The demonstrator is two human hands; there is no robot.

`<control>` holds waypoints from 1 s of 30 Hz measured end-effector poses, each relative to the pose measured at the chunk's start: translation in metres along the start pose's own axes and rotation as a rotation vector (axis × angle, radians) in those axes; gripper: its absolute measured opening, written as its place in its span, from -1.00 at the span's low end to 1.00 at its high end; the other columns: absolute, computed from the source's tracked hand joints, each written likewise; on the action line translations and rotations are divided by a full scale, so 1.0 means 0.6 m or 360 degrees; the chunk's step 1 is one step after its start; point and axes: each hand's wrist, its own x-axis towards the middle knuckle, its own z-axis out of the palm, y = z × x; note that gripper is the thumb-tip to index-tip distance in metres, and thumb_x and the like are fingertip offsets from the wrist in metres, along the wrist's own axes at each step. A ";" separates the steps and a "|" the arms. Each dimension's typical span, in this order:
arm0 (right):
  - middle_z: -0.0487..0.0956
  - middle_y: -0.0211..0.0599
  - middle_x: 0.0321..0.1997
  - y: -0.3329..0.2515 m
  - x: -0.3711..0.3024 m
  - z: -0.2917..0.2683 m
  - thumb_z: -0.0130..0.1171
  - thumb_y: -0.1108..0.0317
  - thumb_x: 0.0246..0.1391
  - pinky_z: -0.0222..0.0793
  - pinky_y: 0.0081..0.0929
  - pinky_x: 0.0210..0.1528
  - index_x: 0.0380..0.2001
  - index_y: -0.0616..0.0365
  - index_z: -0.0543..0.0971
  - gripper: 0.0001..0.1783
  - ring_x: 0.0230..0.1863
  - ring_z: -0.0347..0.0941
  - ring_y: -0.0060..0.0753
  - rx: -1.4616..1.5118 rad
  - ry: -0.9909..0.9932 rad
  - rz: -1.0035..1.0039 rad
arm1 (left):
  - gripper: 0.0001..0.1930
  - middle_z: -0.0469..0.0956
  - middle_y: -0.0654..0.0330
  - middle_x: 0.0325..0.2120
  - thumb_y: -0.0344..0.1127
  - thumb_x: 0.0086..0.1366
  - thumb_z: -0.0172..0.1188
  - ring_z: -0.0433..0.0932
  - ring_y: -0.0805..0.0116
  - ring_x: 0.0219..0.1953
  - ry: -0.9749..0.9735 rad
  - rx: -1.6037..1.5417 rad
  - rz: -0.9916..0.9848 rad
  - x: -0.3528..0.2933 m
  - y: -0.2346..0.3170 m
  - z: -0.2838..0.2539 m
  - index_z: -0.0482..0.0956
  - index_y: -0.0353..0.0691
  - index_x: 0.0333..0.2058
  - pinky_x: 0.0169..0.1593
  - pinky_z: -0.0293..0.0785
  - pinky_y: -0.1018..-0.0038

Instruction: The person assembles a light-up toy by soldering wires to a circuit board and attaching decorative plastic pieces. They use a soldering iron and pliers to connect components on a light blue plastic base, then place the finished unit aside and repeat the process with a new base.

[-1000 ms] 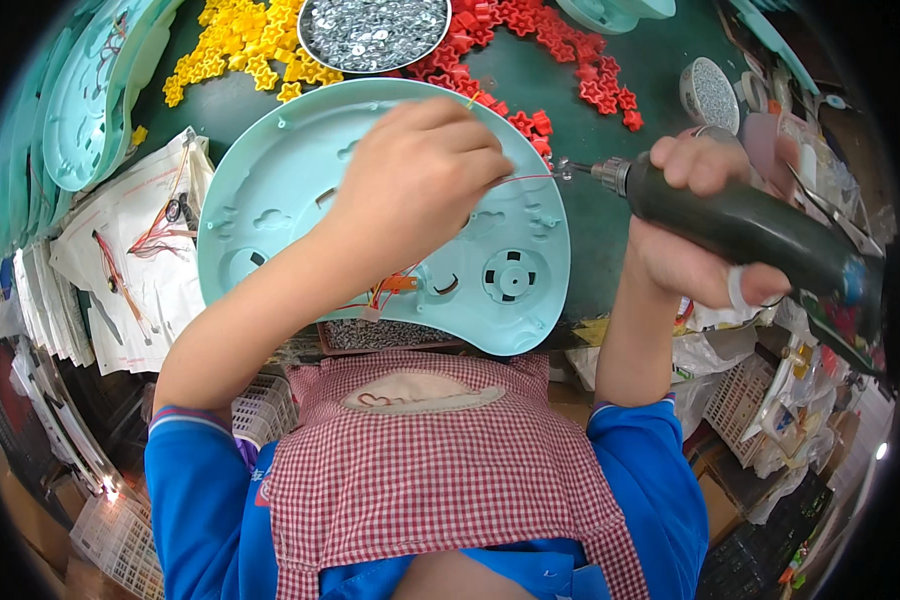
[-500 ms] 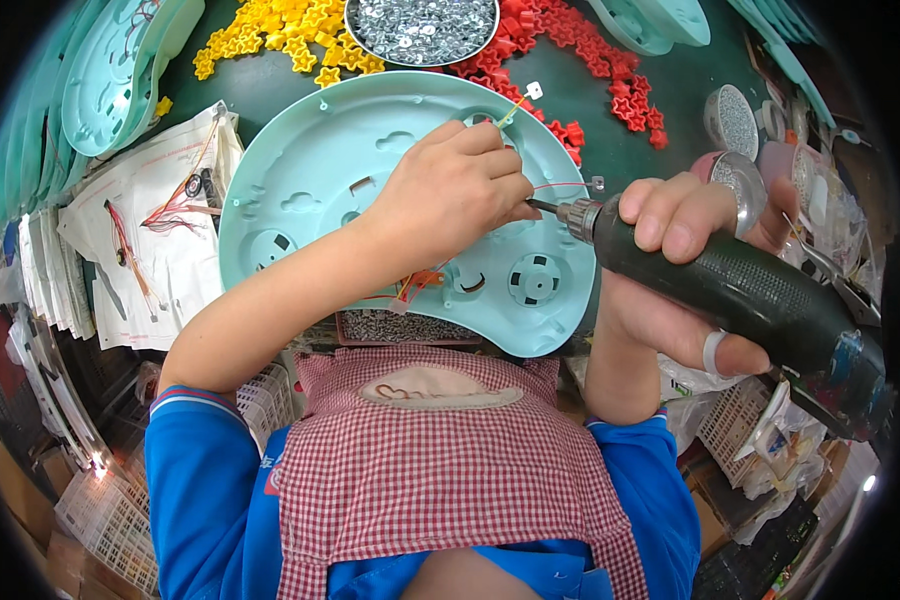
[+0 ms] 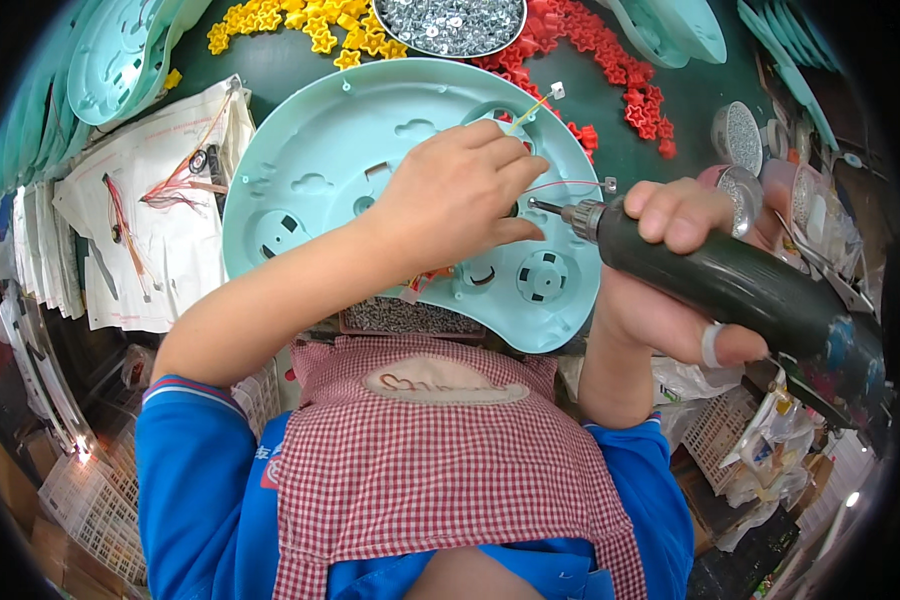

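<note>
A pale turquoise plastic shell [image 3: 315, 125] lies hollow side up in front of me. My left hand [image 3: 460, 190] rests over its right half, open, with thumb and forefinger parted and nothing visible between them. My right hand [image 3: 685, 225] is wrapped round a dark power screwdriver [image 3: 740, 275], held nearly level over the shell's right edge. Its bit [image 3: 543, 205] points left, close to my left fingertips. A yellow wire with a white connector [image 3: 557, 91] sticks out past my left fingers. A thin red wire [image 3: 575, 183] runs above the bit. Part of the shell is hidden under my left hand.
Yellow star pieces [image 3: 322, 38], red star pieces [image 3: 642, 100] and a bowl of metal screws [image 3: 450, 25] lie at the back. Wired parts rest on a white sheet [image 3: 160, 230] at left. Stacked shells [image 3: 30, 140] stand far left; small tubs [image 3: 738, 140] sit at right.
My left thumb and forefinger have parted from the screwdriver's tip, where they were pinched together. The screwdriver bit now shows uncovered. The whole view has shifted slightly.
</note>
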 end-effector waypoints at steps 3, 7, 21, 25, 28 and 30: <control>0.52 -0.17 -0.41 0.011 -0.015 -0.009 0.24 -0.53 -0.26 0.48 -0.29 -0.31 0.32 0.25 0.00 0.34 -0.42 0.48 -0.28 -0.0102 -0.0086 0.0050 | -0.84 0.55 0.34 -0.45 -0.31 -0.02 0.36 0.53 0.30 -0.30 -0.0217 0.0002 -0.0121 -0.019 -0.005 -0.009 0.67 -0.14 -0.40 -0.27 0.51 0.38; 0.54 -0.09 -0.40 0.024 -0.024 -0.012 0.33 -0.45 -0.27 0.52 -0.29 -0.32 0.27 0.35 0.01 0.33 -0.41 0.52 -0.24 -0.0085 -0.0196 0.0049 | -0.89 0.55 0.33 -0.44 -0.31 0.00 0.34 0.54 0.32 -0.32 -0.0302 -0.0023 -0.0159 -0.023 -0.006 -0.009 0.68 -0.12 -0.44 -0.31 0.52 0.37; 0.51 -0.19 -0.41 0.024 -0.013 -0.014 0.19 -0.50 -0.15 0.45 -0.31 -0.28 0.40 0.23 -0.18 0.36 -0.42 0.44 -0.32 -0.0136 -0.0198 0.0148 | -0.87 0.60 0.34 -0.34 -0.25 0.07 0.31 0.56 0.37 -0.22 -0.0069 0.0306 0.0009 -0.001 -0.039 -0.013 0.69 -0.14 -0.42 -0.21 0.52 0.43; 0.51 -0.15 -0.42 0.024 -0.006 -0.007 0.23 -0.50 -0.19 0.49 -0.29 -0.30 0.37 0.30 -0.13 0.38 -0.42 0.47 -0.26 -0.0115 -0.0187 0.0082 | -0.85 0.55 0.00 -0.43 -0.33 0.12 0.16 0.53 0.12 -0.32 -0.0420 0.0856 -0.0178 0.099 -0.142 -0.079 0.66 -0.24 -0.49 -0.16 0.45 0.31; 0.51 -0.13 -0.43 0.022 -0.006 -0.004 0.26 -0.48 -0.19 0.50 -0.27 -0.31 0.34 0.34 -0.09 0.36 -0.43 0.47 -0.25 -0.0147 -0.0200 0.0082 | -0.86 0.61 -0.02 -0.43 -0.36 0.09 0.17 0.59 0.02 -0.28 -0.0361 0.0729 -0.0575 0.131 -0.166 -0.069 0.67 -0.28 -0.49 -0.18 0.52 0.20; 0.51 -0.12 -0.43 0.023 -0.006 -0.005 0.26 -0.48 -0.20 0.50 -0.27 -0.31 0.33 0.35 -0.07 0.35 -0.44 0.47 -0.25 -0.0154 -0.0177 0.0060 | -0.86 0.62 -0.03 -0.44 -0.35 0.08 0.18 0.60 0.00 -0.27 -0.0399 0.0781 -0.0537 0.137 -0.180 -0.059 0.67 -0.27 -0.47 -0.19 0.53 0.18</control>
